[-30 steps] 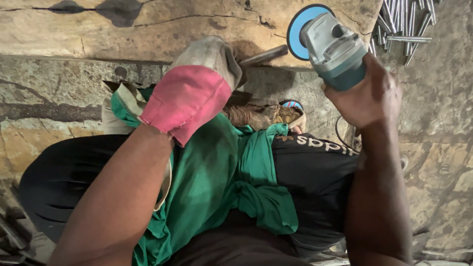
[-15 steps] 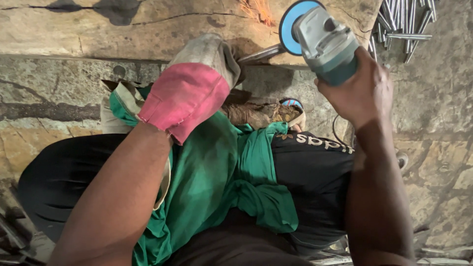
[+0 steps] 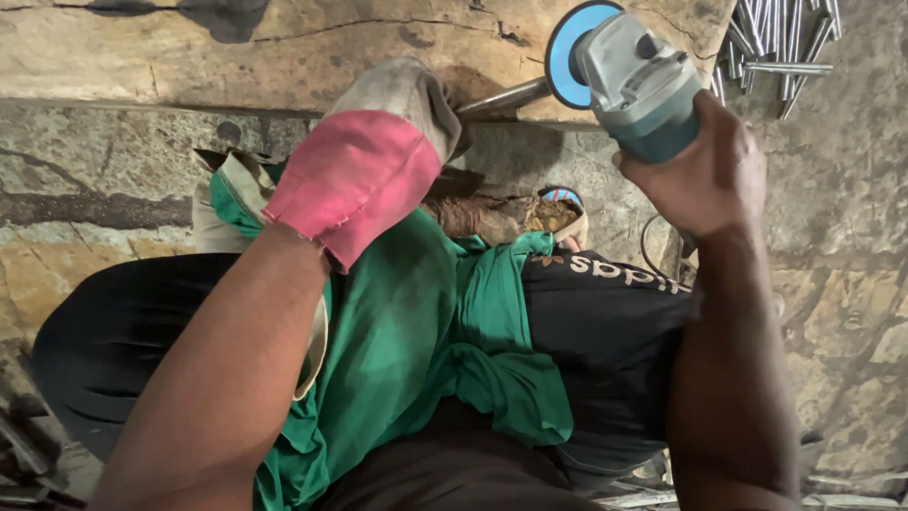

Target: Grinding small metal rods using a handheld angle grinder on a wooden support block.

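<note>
- Right hand (image 3: 705,175) wrapped around angle grinder (image 3: 638,80); body axis runs up-left from hand, blue disc (image 3: 567,47) leading.
- Gloved left hand (image 3: 364,161) clamps metal rod (image 3: 506,95); rod points right toward disc.

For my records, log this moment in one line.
left hand: gloved, holds thin metal rod | right hand: grips teal-grey angle grinder | wooden block

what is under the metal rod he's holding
The metal rod lies on a rough wooden block. The gloved left hand covers its near end; the grinder disc hides the other.
</note>
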